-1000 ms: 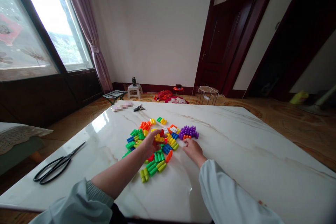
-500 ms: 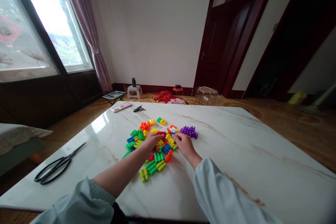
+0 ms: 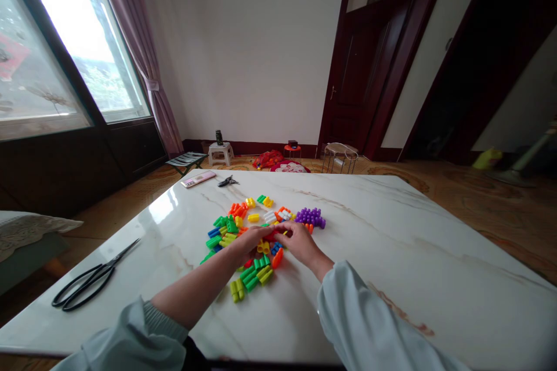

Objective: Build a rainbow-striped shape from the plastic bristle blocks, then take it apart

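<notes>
Many coloured plastic blocks lie in a loose pile on the white marbled table (image 3: pixel 391 243). Above the middle of the pile, my left hand (image 3: pixel 256 237) and my right hand (image 3: pixel 298 239) meet at the fingertips, both closed around a red block (image 3: pixel 270 236). A purple cluster of blocks (image 3: pixel 310 217) lies just beyond my right hand. Green blocks (image 3: pixel 250 278), a yellow-green block (image 3: pixel 237 290) and an orange block (image 3: pixel 277 258) are on the near side. White blocks (image 3: pixel 270 217) and a yellow block (image 3: pixel 253 218) sit behind my hands. My hands hide part of the pile.
Black-handled scissors (image 3: pixel 93 278) lie at the table's left. A pink phone (image 3: pixel 199 179) and a small dark tool (image 3: pixel 228 181) lie near the far left edge. Beyond the table stand a white stool (image 3: pixel 221 153) and a metal-legged stool (image 3: pixel 340 153).
My right hand has moved left to meet my left hand over the pile. The red block is now between them. The view has shifted slightly.
</notes>
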Demonstrator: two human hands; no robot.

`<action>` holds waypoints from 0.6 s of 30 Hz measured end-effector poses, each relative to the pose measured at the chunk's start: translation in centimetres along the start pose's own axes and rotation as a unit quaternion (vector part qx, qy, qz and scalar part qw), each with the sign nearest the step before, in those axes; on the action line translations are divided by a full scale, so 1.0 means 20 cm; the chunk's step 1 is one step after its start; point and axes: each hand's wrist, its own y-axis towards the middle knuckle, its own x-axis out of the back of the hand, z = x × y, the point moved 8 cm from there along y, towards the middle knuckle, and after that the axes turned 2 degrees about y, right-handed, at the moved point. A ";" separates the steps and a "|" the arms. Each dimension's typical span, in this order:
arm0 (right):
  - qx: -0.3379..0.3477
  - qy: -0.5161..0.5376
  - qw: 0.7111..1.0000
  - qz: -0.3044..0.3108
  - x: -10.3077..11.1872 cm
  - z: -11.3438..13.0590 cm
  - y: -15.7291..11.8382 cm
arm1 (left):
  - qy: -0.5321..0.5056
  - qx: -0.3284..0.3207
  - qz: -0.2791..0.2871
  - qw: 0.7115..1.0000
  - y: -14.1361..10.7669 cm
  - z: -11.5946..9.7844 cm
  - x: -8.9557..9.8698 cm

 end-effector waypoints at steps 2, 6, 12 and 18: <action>-0.001 -0.018 1.000 -0.010 0.00 0.01 0.00 | 0.001 -0.008 -0.003 1.000 0.00 -0.01 0.00; -0.022 -0.084 0.994 -0.065 0.02 0.02 0.00 | -0.006 -0.026 0.007 1.000 0.00 -0.01 -0.01; -0.051 -0.103 0.989 -0.098 0.04 -0.03 0.00 | -0.010 -0.038 0.038 0.999 0.00 -0.03 -0.04; -0.072 -0.081 0.989 -0.104 0.05 -0.03 -0.01 | -0.009 -0.047 0.022 0.999 -0.01 -0.04 -0.03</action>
